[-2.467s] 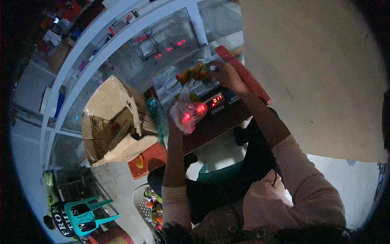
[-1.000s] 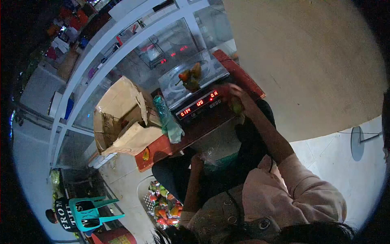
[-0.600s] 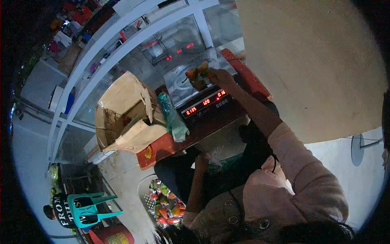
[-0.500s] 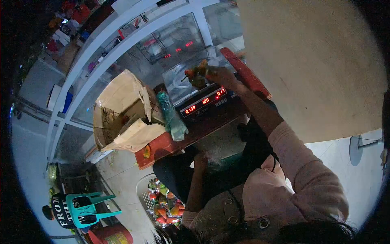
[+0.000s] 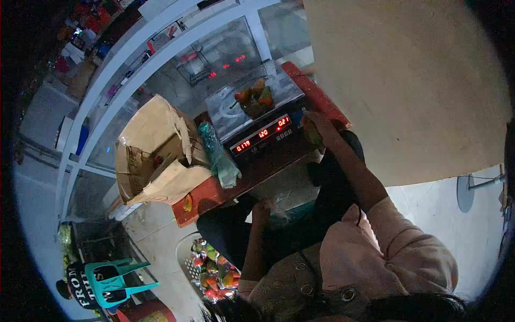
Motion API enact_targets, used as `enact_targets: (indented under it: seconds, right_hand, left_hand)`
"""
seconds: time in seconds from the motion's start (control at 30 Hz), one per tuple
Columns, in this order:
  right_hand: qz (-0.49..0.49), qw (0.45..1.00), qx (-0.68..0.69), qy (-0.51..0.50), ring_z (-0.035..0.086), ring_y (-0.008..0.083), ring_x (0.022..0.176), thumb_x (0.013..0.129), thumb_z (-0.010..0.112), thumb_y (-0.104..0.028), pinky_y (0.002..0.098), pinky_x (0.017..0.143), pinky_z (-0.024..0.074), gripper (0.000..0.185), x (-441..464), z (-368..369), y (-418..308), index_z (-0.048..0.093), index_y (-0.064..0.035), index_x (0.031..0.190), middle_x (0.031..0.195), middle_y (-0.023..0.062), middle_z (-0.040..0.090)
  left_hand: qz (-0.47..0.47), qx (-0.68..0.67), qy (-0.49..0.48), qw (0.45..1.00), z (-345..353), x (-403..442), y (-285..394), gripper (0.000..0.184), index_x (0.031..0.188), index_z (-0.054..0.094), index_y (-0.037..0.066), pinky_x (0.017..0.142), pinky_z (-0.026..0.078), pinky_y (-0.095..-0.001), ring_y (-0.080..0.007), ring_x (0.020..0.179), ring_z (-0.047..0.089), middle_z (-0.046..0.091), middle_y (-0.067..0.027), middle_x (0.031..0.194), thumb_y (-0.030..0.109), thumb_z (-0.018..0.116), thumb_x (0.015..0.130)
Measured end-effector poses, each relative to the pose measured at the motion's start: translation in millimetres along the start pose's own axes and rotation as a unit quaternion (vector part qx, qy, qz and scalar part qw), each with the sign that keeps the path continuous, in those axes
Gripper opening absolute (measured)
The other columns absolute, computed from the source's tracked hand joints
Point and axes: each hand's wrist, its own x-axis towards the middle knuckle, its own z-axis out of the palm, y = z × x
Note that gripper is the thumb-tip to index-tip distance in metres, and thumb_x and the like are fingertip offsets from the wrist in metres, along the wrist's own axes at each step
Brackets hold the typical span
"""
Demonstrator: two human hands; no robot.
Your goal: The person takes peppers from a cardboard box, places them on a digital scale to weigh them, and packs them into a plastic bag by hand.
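Several red-green peppers (image 5: 254, 100) sit in a cluster on the metal plate of a digital scale (image 5: 228, 115), whose red digits are lit. Just off the scale's right front corner, my right hand (image 5: 321, 127) is closed around a single greenish pepper (image 5: 311, 132). Lower down, over my lap, my left hand (image 5: 261, 210) is closed at the edge of a thin see-through plastic bag (image 5: 295, 216); its fingers are dark and partly hidden.
The scale stands on a red bench (image 5: 212, 194). Left of it are a rolled green plastic bundle (image 5: 220, 158), an open cardboard box (image 5: 153, 123) and a loose pepper (image 5: 188, 203). A white basket (image 5: 183, 252) holds bagged peppers. A person sits near a teal chair (image 5: 115, 282).
My right hand has drawn back from the peppers on the scale toward me and to the right, with one pepper in it. The display's first number went from 0.139 to 0.179.
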Motion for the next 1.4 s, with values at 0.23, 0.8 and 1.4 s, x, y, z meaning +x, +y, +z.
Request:
enact_targets:
  seconds: [0.23, 0.8, 1.4]
  right_hand:
    - [-0.093, 0.995, 0.035, 0.018, 0.052, 0.0116, 0.063, 0.086, 0.047, -0.024, 0.0271, 0.056, 0.0423, 0.02, 59, 24, -39, 0.057, -0.0067, 0.08, 0.067, 0.0018, 0.053]
    - [-0.224, 0.922, 0.129, -0.289, 0.052, 0.0118, 0.08, 0.076, 0.057, -0.012, 0.0243, 0.071, 0.0412, 0.016, 34, 381, -62, 0.055, -0.0048, 0.089, 0.081, 0.0046, 0.055]
    - [-0.26, 0.57, -0.764, -0.153, 0.055, 0.0315, 0.091, 0.079, 0.049, -0.019, 0.0423, 0.075, 0.0446, 0.025, 204, 168, -30, 0.056, -0.0066, 0.1, 0.1, 0.016, 0.056]
  left_hand:
    - [0.049, -0.025, 0.026, 0.998, 16, 12, -48, 0.037, 0.104, 0.052, -0.001, 0.071, 0.045, -0.0419, -0.0379, 0.088, 0.056, 0.057, -0.0241, 0.094, 0.0, 0.051, 0.067]
    - [0.053, 0.047, 0.055, 0.996, 27, 6, -68, 0.032, 0.107, 0.052, 0.002, 0.081, 0.042, -0.0388, -0.0326, 0.092, 0.054, 0.056, -0.0194, 0.101, 0.009, 0.049, 0.076]
    - [0.052, -0.164, 0.005, 0.985, 19, 14, -33, 0.023, 0.096, 0.055, 0.002, 0.071, 0.044, -0.0352, -0.0287, 0.079, 0.057, 0.06, -0.016, 0.087, 0.016, 0.044, 0.082]
